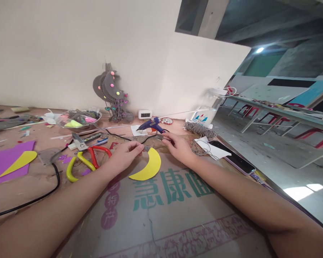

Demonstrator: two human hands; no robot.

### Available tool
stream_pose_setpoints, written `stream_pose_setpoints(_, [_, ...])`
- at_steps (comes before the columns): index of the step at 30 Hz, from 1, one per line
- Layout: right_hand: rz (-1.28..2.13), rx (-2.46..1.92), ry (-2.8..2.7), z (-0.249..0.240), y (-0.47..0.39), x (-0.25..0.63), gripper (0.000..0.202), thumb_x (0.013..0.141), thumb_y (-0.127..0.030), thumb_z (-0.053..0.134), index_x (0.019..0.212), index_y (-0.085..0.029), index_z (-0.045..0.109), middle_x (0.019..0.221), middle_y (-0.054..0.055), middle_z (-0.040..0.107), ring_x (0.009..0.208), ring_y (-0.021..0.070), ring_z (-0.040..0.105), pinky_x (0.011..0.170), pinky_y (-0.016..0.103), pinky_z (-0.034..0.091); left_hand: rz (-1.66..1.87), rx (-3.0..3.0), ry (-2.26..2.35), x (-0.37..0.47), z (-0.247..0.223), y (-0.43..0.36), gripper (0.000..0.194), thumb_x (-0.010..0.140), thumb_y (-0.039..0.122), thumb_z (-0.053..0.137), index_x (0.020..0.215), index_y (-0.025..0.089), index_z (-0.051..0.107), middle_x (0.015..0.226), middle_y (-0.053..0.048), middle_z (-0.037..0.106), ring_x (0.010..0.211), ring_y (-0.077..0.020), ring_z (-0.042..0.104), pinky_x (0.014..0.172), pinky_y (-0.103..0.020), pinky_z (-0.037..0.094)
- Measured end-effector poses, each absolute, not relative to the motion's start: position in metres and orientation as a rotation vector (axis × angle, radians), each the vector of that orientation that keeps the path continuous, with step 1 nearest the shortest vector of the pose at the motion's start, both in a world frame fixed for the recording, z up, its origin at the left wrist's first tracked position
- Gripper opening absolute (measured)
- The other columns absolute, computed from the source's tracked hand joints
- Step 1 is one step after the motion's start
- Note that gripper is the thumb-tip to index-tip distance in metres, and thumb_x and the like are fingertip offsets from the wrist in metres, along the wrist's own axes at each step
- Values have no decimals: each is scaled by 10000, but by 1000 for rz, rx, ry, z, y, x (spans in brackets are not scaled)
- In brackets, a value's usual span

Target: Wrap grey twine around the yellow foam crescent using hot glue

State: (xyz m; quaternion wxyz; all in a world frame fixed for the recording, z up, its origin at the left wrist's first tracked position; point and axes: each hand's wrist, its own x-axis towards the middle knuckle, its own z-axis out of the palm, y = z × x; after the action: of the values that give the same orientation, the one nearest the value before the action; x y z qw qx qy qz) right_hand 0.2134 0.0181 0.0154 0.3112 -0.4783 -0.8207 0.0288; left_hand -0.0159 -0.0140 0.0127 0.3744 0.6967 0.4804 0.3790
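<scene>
Work surface and room, left to right. A purple sheet [2, 172] bearing a yellow offcut [20, 163] lies on a pinkish tabletop [5, 199]; near it are yellow handles [70, 169] and red-handled scissors [93, 157]. A pale panel [56, 53] rises behind, with dark grey crescents [102, 86] hung against it. The left hand [127, 154] has thumb and forefinger drawn together at the upper tip of the yellow crescent [152, 168], which lies on printed cardboard [188, 218] between the forearms. Beyond stands a blue glue gun [153, 124]. The right hand [177, 145] is narrowly closed, just beside the crescent. A phone [234, 157] lies farther right; past the panel, a long table [271, 103] and red stools [316, 135] occupy a concrete-floored room.

Whether either hand grips anything cannot be told: the fingertips meet small greyish shapes, indistinct. The frame cuts off the purple sheet and both forearms; the right forearm covers part of the lettering, and white paper overlaps the phone.
</scene>
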Motion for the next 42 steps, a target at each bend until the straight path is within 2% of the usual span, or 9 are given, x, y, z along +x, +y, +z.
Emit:
stream_pose_setpoints(6, [-87,-972,-2394,23,0,206,276,879,-334,444,1054,-164,575,935,72,656,799,171,595,707,274,430,962,1782,1226,-16,13,-14,313,799,444,436,686,173,545,630,19,538,630,-135,490,593,-230,356])
stream_pose_setpoints(13, [-204,-934,-2478,24,-1,206,291,901,-346,398,1061,-163,558,895,73,663,775,181,595,672,277,412,962,1793,1218,-16,13,-13,321,802,447,431,668,175,536,620,21,532,630,-138,494,596,-233,349])
stream_pose_setpoints(18, [-188,-924,-2486,24,1,205,280,909,-333,382,1027,-163,571,851,66,664,748,173,595,649,269,405,953,1771,1209,-16,13,-12,313,796,445,438,664,178,533,623,21,532,631,-138,493,601,-233,354])
stream_pose_setpoints(35, [-55,-940,-2489,23,2,204,252,904,-302,399,1015,-175,586,886,60,673,786,179,607,672,278,439,968,1760,1176,-16,11,-11,308,796,448,434,673,179,522,629,18,519,635,-141,484,605,-230,364])
stream_pose_setpoints(42, [20,-1051,-2200,19,8,209,280,896,-301,407,1102,-174,547,1033,91,646,912,201,606,779,335,464,994,1719,1197,-15,11,-12,308,779,458,447,689,181,547,637,10,542,645,-151,496,608,-235,376])
